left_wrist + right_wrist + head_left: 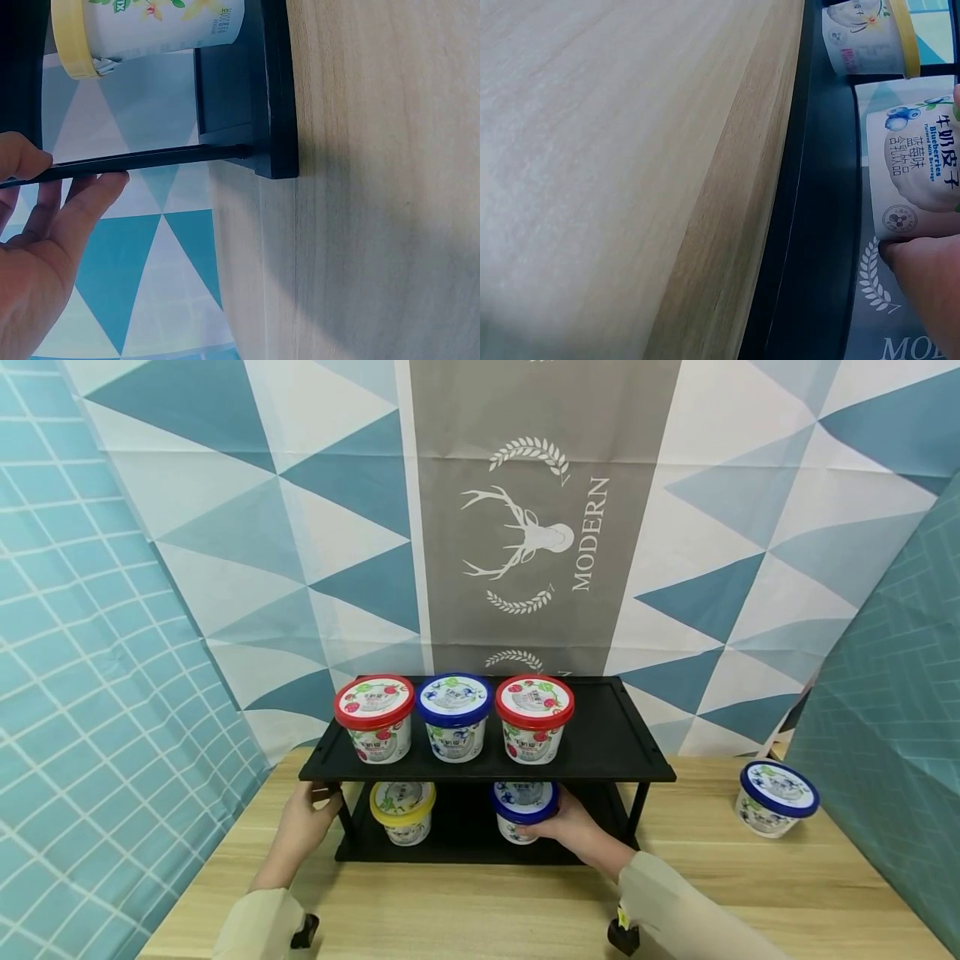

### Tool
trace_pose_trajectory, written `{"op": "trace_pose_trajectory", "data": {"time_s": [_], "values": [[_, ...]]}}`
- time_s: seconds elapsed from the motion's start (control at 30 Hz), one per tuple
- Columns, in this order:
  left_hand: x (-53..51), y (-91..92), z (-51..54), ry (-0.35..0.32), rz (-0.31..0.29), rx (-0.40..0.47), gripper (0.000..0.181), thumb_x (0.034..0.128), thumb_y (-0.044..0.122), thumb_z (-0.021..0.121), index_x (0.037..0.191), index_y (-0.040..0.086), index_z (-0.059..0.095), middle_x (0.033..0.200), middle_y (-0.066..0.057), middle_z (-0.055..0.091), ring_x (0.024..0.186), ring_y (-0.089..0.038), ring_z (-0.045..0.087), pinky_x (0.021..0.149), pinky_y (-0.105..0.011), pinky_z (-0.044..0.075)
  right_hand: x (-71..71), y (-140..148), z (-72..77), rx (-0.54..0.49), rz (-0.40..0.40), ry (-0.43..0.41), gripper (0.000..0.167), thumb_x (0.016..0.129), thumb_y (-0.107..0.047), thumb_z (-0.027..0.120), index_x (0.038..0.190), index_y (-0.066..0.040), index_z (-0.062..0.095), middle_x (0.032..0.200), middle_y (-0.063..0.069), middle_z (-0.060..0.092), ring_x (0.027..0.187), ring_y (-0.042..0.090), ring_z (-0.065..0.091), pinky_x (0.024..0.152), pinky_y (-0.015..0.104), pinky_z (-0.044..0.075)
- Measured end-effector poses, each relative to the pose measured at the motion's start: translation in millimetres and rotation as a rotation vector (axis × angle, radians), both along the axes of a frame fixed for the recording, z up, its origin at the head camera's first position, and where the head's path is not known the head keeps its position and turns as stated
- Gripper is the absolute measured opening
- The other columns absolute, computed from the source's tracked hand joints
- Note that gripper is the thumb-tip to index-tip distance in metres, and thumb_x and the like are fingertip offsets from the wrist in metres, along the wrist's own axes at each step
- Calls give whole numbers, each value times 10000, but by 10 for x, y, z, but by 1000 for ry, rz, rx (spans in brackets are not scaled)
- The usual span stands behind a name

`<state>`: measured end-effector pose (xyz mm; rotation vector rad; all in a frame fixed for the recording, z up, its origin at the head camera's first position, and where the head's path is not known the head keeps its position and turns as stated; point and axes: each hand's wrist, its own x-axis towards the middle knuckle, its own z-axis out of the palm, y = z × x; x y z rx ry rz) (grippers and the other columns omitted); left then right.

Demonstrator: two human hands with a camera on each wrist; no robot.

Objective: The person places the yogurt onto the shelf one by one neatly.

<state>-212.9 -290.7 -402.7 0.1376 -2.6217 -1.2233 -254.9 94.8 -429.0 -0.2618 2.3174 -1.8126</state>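
My right hand (576,828) grips a blue-lidded cup (523,803) on the lower tier of a black two-tier rack (611,735). Its label in the right wrist view reads blueberries. With thumb and fingers, my left hand (49,240) holds the thin black post (172,155) at the rack's left end. Between the hands, a yellow-lidded cup (403,814) stands on the lower tier, left of the blueberry cup. Up on the top tier, two red-lidded cups (374,718) (534,718) flank another blue-lidded cup (454,717).
A further blue-lidded cup (776,799) stands on the wooden table (720,868), right of the rack. Patterned cloth (352,527) hangs behind, with blue-green cloths at the left and right sides.
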Motion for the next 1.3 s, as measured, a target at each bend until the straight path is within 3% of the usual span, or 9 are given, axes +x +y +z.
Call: {"op": "trace_pose_trajectory", "data": {"time_s": [0.5,0.7,1.3], "values": [[-4,11,-9,32,5,-17,410,941,88,481,1337,55,381,1267,-272,482,1170,-458,502,901,-524,477,-20,-79,-42,-10,23,-5,918,675,-150,844,1410,-48,304,1330,181,489,1217,354,494,1003,513,421],[-19,1,-23,13,0,-6,427,940,90,468,1353,74,363,1282,-259,475,1186,-442,498,885,-491,490,-40,-110,-48,-11,35,0,973,661,-176,856,1436,-83,275,1357,157,475,1244,358,473,1015,515,408],[-15,-15,-21,4,3,0,443,937,94,465,1364,77,349,1284,-261,468,1187,-448,491,902,-506,480,-56,-246,-48,-64,103,4,887,704,-174,828,1414,-101,301,1355,129,484,1233,316,489,1023,507,405]]}}
